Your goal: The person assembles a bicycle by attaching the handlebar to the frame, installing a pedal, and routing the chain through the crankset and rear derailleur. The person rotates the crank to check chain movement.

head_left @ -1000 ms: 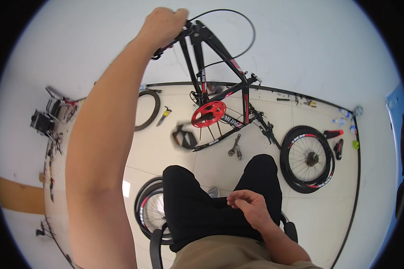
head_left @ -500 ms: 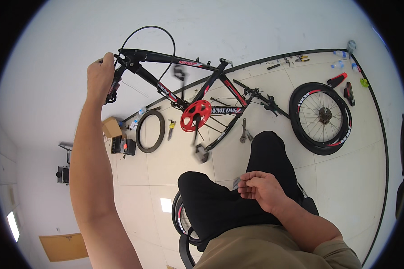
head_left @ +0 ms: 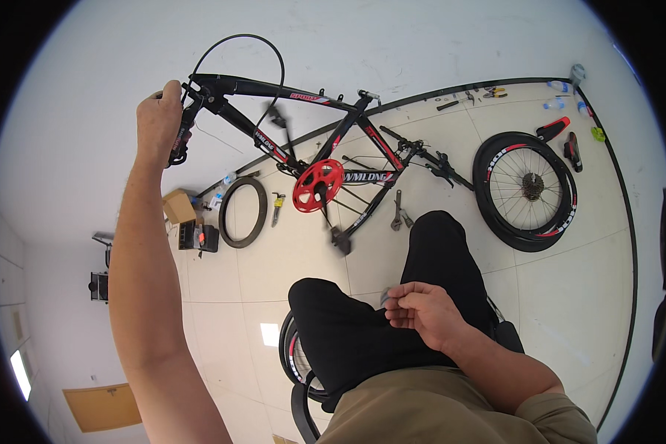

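Note:
My left hand [head_left: 160, 122] is stretched far out and closed around the fork [head_left: 183, 137] at the front end of a black bicycle frame [head_left: 274, 92]. The frame has no wheels on it and leans up off the floor. A red chainring [head_left: 308, 186] sits at its bottom bracket, and the pedals on the cranks are blurred. From the front end a black cable [head_left: 233, 35] loops upward. Over my lap, my right hand [head_left: 431, 314] pinches a small grey piece [head_left: 385, 297], mostly hidden by the fingers, so its kind is unclear.
Wheels with tyres [head_left: 529, 189] lie at the right, near a saddle [head_left: 572, 152]. A handlebar [head_left: 436, 164] rests behind the frame. A loose tyre [head_left: 243, 214], an open black box [head_left: 197, 237], an adjustable wrench [head_left: 397, 211] and pliers [head_left: 494, 93] lie about the floor.
The cranks have turned counterclockwise: the upper pedal went left, the lower one right. The whole view has shifted slightly. Both hands keep their holds.

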{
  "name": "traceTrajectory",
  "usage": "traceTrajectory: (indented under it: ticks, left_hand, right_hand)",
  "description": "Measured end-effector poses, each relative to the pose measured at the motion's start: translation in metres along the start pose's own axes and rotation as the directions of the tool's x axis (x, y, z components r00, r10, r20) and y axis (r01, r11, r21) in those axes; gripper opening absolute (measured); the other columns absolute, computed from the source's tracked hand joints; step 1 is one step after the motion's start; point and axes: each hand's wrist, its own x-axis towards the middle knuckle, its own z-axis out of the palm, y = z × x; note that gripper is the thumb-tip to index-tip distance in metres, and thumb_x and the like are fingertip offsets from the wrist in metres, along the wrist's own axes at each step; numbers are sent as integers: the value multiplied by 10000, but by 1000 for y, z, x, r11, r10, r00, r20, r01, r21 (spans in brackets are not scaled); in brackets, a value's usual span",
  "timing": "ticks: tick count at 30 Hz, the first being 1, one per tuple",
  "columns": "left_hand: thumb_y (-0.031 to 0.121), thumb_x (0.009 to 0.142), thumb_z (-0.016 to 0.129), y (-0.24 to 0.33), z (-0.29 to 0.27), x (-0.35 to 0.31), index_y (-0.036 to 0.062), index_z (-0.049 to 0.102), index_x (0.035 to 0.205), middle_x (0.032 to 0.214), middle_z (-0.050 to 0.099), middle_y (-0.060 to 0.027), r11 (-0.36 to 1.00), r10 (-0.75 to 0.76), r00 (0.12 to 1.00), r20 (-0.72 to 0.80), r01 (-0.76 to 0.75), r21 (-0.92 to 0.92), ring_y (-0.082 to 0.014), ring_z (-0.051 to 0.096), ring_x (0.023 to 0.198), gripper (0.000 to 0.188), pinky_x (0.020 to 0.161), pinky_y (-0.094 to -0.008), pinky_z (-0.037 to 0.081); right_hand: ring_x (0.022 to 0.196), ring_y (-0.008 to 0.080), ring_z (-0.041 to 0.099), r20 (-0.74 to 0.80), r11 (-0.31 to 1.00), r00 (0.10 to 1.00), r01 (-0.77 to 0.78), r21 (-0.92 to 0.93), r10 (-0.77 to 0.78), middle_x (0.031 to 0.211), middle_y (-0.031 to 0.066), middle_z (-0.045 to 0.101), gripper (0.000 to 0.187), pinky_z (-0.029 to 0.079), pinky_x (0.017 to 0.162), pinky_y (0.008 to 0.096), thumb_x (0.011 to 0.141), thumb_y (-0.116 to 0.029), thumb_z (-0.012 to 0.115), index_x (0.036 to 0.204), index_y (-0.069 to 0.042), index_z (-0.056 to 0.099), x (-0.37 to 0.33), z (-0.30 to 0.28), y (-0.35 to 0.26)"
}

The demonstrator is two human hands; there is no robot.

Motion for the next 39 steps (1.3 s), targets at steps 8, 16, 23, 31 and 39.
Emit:
traceTrajectory:
  ticks: [8,16,23,31,39]
  left_hand:
    - [373,901,509,1,0,0,7,527,766,638,590,-120,1000,3,1000,21,-3,-9,-172,517,457,391,450,-330,434]
    - [371,897,515,0,0,1,-5,553,736,610,586,-101,1000,-7,1000,-10,7,0,-164,539,474,411,459,-333,432]
    - [372,894,522,-2,0,3,-7,557,735,609,584,-100,1000,-3,1000,-3,3,-11,-163,537,469,413,455,-335,430]
    - [375,894,514,-3,0,3,12,533,729,616,585,-105,1000,-6,1000,-7,6,-10,-164,531,458,399,440,-326,422]
    - [365,878,523,-3,0,3,6,519,702,602,576,-104,1000,5,1000,0,-5,-28,-172,535,451,399,431,-331,417]
  right_hand:
    - [870,219,695,-5,1000,1000,-10,-5,10,980,103,706,173,579,812,372,956,-21,541,1068,-7,672,1,0,2]
    - [868,217,697,2,1000,1000,-4,-10,4,976,101,705,173,583,810,372,957,-21,542,1073,-5,669,1,-1,2]
    - [861,206,699,-4,1000,1000,-14,-15,14,963,101,709,170,579,793,354,946,-18,546,1065,-11,667,0,1,2]
    - [866,202,693,-4,1000,1000,-17,-17,17,974,96,705,174,578,797,355,950,-12,536,1065,-9,666,0,1,2]
    - [875,199,690,-1,1000,1000,-21,-16,21,983,95,703,173,580,802,348,949,-9,535,1061,-12,667,0,1,2]
